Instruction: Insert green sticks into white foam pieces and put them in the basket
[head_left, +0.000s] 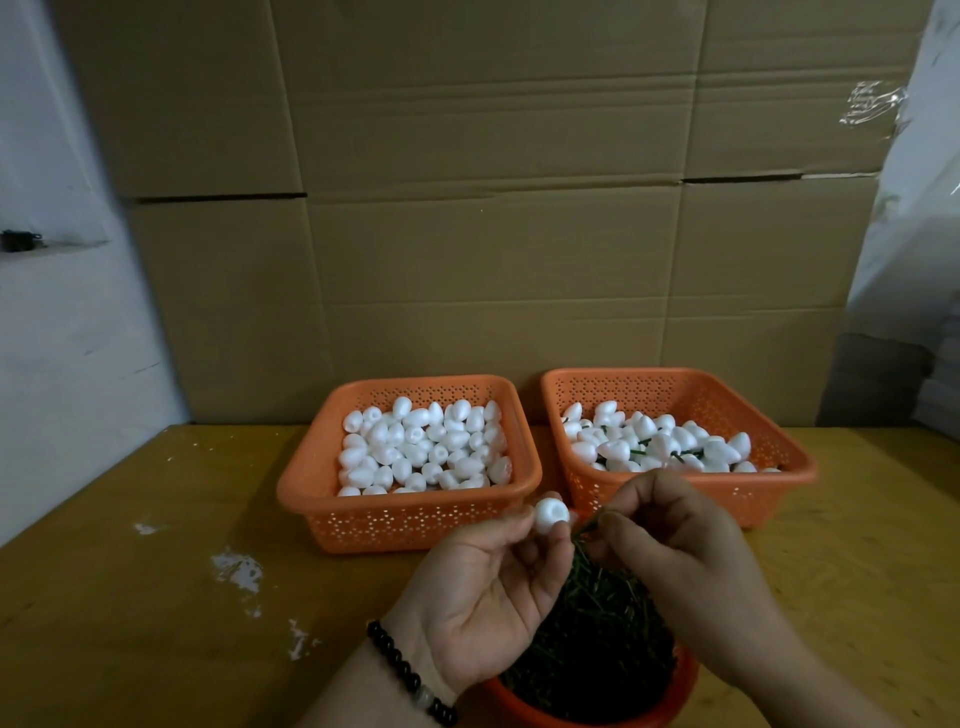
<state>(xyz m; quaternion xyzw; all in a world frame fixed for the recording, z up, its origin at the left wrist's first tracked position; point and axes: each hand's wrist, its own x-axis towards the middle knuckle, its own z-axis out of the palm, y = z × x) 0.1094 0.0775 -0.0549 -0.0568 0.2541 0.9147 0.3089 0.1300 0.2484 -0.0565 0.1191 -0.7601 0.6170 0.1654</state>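
two baskets (410, 519), wooden table (156, 597), probably cardboard wall (467, 208)

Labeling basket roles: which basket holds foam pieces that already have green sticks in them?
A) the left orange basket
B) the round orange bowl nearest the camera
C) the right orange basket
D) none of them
C: green sticks show among the white foam pieces in the right orange basket, while the left orange basket holds only plain foam pieces.

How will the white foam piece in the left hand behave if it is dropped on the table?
The foam piece looks rounded like an egg, so it would probably roll. It is pinched lightly by the left hand, which suggests it is very light and probably dents easily.
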